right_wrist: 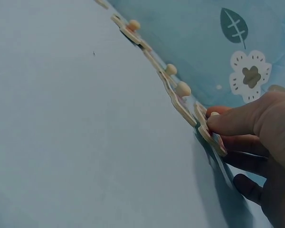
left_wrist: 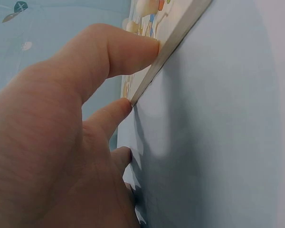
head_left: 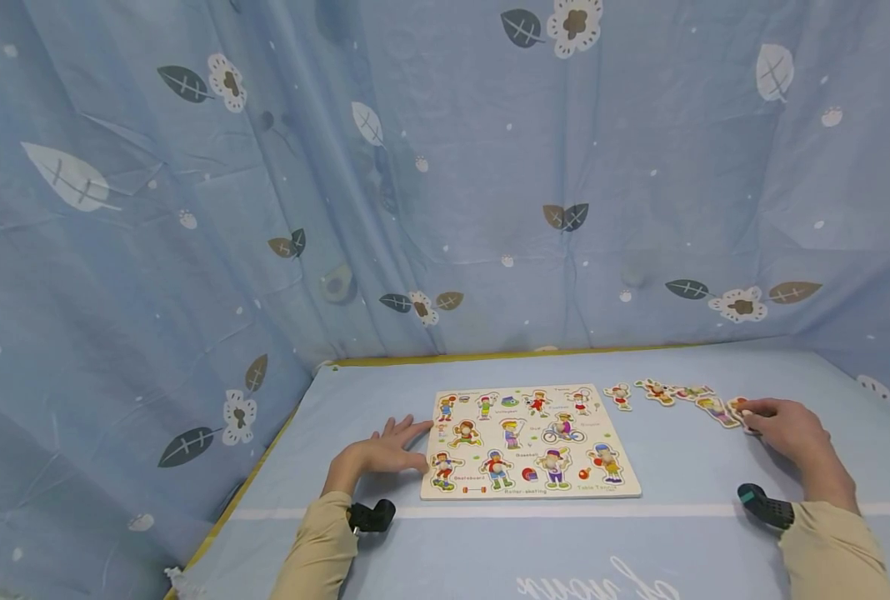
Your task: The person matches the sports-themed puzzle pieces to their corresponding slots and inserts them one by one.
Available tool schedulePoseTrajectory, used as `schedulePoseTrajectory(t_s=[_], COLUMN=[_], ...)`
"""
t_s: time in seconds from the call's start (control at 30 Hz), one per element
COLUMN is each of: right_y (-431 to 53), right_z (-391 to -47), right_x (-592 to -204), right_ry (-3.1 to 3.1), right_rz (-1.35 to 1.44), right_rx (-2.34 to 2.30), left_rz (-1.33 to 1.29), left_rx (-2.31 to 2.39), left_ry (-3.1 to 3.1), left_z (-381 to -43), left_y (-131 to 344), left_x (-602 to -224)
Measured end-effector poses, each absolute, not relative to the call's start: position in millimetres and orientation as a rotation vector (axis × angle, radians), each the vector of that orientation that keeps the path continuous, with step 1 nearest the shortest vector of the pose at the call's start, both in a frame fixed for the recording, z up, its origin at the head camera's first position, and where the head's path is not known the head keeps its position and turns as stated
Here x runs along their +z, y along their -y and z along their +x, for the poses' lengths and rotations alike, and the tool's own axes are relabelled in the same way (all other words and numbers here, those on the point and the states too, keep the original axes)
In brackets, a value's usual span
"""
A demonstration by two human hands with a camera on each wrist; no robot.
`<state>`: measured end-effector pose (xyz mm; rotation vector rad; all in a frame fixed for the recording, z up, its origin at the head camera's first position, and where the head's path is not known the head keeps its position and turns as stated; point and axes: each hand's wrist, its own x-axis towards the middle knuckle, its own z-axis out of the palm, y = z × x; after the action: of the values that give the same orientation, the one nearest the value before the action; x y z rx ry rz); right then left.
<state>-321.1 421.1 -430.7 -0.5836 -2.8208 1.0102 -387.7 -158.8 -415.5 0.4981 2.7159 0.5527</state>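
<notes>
A wooden knob puzzle board with printed sports figures lies flat on the table. Beside its left edge is my left hand, fingers spread; in the left wrist view the thumb and index fingertip touch the side of the board. Off to the right, my right hand pinches a small puzzle piece by its knob, between thumb and fingers. That piece is tilted close to the tabletop, and the hand partly covers it in the head view. Several figure pieces with round knobs sit in the board.
Between board and right hand lie loose puzzle pieces: one figure near the board's corner, another beside it, and others close to the right hand. A blue patterned curtain hangs behind the table.
</notes>
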Motion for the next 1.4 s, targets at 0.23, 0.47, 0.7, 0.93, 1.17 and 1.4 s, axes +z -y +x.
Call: schedulePoseTrajectory(t_s=[0.23, 0.47, 0.7, 0.93, 1.17, 1.4], right_y=[-422, -423, -418, -415, -411, -407], right_z=[-321, -322, -322, -323, -324, -327], right_x=[-429, -430, -426, -428, -428, -424], right_ry=[2.809, 2.785, 2.753, 2.735, 2.721, 2.714], right_rz=[-0.581, -0.564, -0.544, -0.528, -0.441, -0.388], right_rx=[1.043, 1.050, 0.981, 0.967, 0.918, 0.885], left_rz=[0.480, 0.487, 0.482, 0.493, 0.491, 0.490], left_rx=[0.552, 0.557, 0.552, 0.545, 0.547, 0.560], left_ry=[-2.714, -2.723, -2.715, -2.722, -2.726, -2.726], left_z=[-387, -385, -387, -385, -383, -384], left_y=[158, 158, 158, 158, 158, 157], left_x=[-416, -415, -416, -415, -416, -415])
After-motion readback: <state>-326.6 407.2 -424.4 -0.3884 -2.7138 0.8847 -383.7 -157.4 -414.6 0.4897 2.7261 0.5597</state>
